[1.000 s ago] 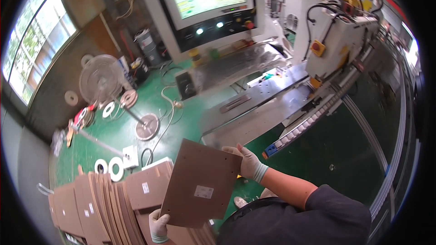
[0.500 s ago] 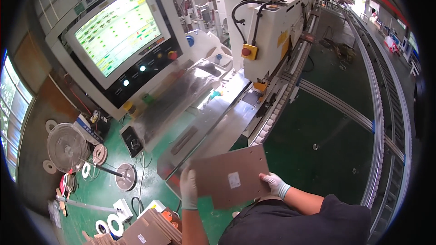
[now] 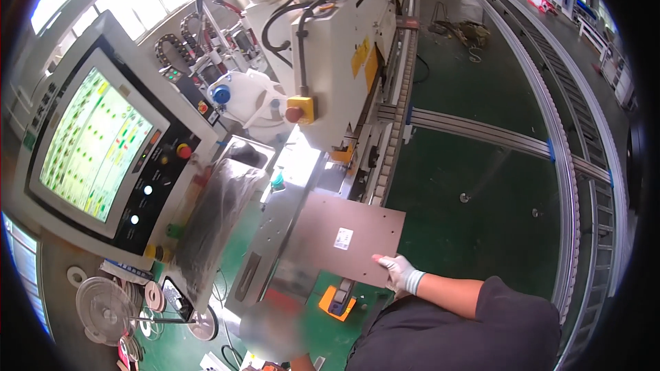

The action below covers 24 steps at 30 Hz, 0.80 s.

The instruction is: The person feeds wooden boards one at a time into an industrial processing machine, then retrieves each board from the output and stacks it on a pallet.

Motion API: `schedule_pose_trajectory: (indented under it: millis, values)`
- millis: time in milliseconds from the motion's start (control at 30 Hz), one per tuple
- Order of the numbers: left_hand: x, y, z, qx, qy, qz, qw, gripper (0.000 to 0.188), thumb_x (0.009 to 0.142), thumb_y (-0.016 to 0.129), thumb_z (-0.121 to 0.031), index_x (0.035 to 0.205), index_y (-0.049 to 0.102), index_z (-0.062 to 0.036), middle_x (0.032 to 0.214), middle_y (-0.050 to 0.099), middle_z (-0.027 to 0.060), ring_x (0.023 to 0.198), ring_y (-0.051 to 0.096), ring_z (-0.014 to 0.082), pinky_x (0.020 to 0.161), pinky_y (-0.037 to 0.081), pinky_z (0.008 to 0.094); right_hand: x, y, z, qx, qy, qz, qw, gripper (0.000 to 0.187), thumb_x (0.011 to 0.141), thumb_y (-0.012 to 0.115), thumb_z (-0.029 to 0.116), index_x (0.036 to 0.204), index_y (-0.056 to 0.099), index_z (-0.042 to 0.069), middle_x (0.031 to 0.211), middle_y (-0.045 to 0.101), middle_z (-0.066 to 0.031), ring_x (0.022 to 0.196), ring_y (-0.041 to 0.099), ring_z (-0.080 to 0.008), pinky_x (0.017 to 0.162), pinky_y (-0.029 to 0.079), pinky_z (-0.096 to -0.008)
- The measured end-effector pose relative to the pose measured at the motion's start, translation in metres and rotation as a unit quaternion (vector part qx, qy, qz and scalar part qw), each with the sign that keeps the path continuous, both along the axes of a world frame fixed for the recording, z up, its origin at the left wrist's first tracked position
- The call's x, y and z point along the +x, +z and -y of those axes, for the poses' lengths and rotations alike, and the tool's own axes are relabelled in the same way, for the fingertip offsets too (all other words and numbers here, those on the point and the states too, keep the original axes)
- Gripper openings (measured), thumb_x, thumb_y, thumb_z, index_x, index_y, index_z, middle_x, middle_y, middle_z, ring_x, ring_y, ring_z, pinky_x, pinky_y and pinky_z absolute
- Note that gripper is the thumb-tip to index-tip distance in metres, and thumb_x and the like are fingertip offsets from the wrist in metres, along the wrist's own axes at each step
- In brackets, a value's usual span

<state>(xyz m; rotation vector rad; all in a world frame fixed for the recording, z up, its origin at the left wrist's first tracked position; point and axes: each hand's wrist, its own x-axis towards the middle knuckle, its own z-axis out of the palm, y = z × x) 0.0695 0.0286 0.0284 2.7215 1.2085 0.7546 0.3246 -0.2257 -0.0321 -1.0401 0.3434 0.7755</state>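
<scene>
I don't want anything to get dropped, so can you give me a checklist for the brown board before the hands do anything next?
1. Right hand holding the brown board: ok, it grips the near right corner.
2. Left hand holding it too: cannot tell, that hand is blurred.
3. White label facing up: ok.
4. Brown board lying flat on the metal table: cannot tell from this angle.
5. Screen lit: ok.
6. Red button in plain sight: ok, on its yellow box.
</scene>
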Motion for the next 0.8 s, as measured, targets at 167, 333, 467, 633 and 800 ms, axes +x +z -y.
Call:
schedule_pose_trajectory:
  millis: [167,333,467,633,800]
  values:
    - [-0.006,0.006,-0.007,-0.057,-0.003,-0.049,0.997,0.040,0.086,0.066,-0.028,0.122,0.066,-0.0106,0.125,0.066,0.0165,0.121,0.059,0.0374,0.105,0.047,0.0516,0.020,0.036,-0.034,0.008,-0.028,-0.081,0.996,0.030,0.092,0.077,0.018,0.115,0.075,-0.001,0.111,0.074,-0.0086,0.102,0.067,-0.0206,0.093,0.053,-0.0351]
    - [0.022,0.032,0.001,-0.010,-0.005,-0.038,0.999,0.017,0.085,0.059,-0.018,0.098,0.067,-0.0125,0.093,0.068,0.0110,0.094,0.065,0.0339,0.086,0.054,0.0473,0.071,0.026,-0.038,0.029,-0.146,-0.120,0.982,0.022,0.089,0.075,0.014,0.105,0.071,0.001,0.100,0.070,-0.0111,0.094,0.067,-0.0250,0.083,0.057,-0.0431]
    - [0.022,0.024,-0.002,0.011,-0.004,-0.035,0.999,0.018,0.087,0.059,-0.022,0.099,0.066,-0.0103,0.097,0.068,0.0119,0.096,0.065,0.0340,0.087,0.054,0.0479,0.148,0.038,-0.028,0.059,-0.164,-0.123,0.977,0.028,0.093,0.069,0.019,0.116,0.063,0.005,0.110,0.063,-0.0111,0.098,0.067,-0.0299,0.085,0.060,-0.0520]
    - [0.019,0.007,-0.008,0.081,0.035,-0.028,0.996,0.018,0.093,0.057,-0.022,0.105,0.066,-0.0108,0.104,0.068,0.0116,0.100,0.065,0.0339,0.086,0.054,0.0481,0.240,0.016,-0.005,0.058,-0.160,-0.055,0.984,0.035,0.100,0.058,0.029,0.131,0.057,0.012,0.124,0.062,-0.0131,0.110,0.065,-0.0343,0.090,0.059,-0.0542]
    - [0.015,-0.018,-0.008,-0.122,0.106,0.024,0.987,0.024,0.083,0.062,-0.017,0.103,0.062,-0.0048,0.104,0.063,0.0132,0.100,0.061,0.0323,0.089,0.050,0.0453,0.305,0.026,0.006,0.092,-0.148,-0.015,0.985,0.039,0.103,0.054,0.034,0.139,0.055,0.019,0.136,0.058,-0.0127,0.122,0.061,-0.0333,0.100,0.054,-0.0548]
